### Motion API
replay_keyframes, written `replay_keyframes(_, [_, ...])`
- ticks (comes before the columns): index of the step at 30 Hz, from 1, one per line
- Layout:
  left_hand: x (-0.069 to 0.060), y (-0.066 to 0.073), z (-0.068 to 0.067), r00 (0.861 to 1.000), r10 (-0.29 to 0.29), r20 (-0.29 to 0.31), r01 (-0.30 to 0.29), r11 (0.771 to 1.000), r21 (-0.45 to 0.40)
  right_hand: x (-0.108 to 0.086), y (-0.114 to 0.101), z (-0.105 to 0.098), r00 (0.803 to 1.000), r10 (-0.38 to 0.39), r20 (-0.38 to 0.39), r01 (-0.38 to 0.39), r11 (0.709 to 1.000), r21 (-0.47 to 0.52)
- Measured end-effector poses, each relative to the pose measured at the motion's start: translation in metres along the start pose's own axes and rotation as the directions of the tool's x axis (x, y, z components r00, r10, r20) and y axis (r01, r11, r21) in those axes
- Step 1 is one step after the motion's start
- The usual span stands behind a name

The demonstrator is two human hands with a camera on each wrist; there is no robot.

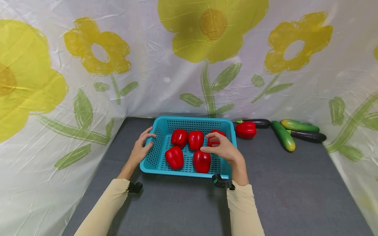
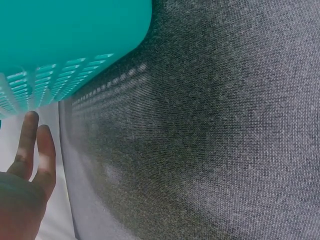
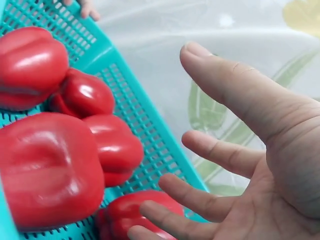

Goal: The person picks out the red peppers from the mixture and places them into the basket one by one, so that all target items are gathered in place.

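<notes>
Several red bell peppers [image 1: 175, 158] lie in a turquoise perforated plastic basket [image 1: 186, 174], seen in the head view. At the basket's left rim is my left hand [image 1: 141, 149], its fingers spread and reaching over the edge; the left wrist view shows two fairly straight fingers [image 2: 44, 150] beside the basket wall. My right hand [image 1: 225, 149] hovers over the right half of the basket, partly covering the rear-right bell pepper [image 1: 217, 133]. In the right wrist view, this hand's thumb and fingers are apart, with nothing held between them.
Right of the basket lies another red bell pepper [image 1: 246, 130], close to a dark eggplant [image 1: 261, 123]. Farther right are two green-yellow cucumber-like vegetables [image 1: 283, 136] and a second eggplant [image 1: 308, 136]. The dark table [image 1: 295, 193] meets a flowered white sheet [image 1: 165, 78] behind.
</notes>
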State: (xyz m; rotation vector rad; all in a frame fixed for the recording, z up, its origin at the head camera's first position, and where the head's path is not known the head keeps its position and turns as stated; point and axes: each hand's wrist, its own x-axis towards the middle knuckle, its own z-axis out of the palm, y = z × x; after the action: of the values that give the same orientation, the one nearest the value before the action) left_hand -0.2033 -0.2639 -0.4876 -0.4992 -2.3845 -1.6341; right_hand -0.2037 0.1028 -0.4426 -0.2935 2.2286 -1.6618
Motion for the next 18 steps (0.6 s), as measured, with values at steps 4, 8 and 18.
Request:
replay_keyframes(4, [0.0, 0.0, 0.0, 1.0, -0.011, 0.001, 0.011, 1.0, 0.003, -0.001, 0.001, -0.007, 1.0, -0.025, 0.016, 0.025, 1.0, 0.004])
replay_keyframes(8, [0.001, 0.0, 0.0, 1.0, -0.006, 0.0, 0.006, 1.0, 0.0, -0.003, 0.002, -0.015, 0.999, -0.038, 0.026, 0.038, 0.999, 0.019])
replay_keyframes(18, [0.0, -0.002, -0.001, 1.0, 0.014, 0.001, -0.014, 1.0, -0.013, -0.011, 0.002, -0.033, 0.999, -0.05, 0.004, 0.05, 0.999, -0.005])
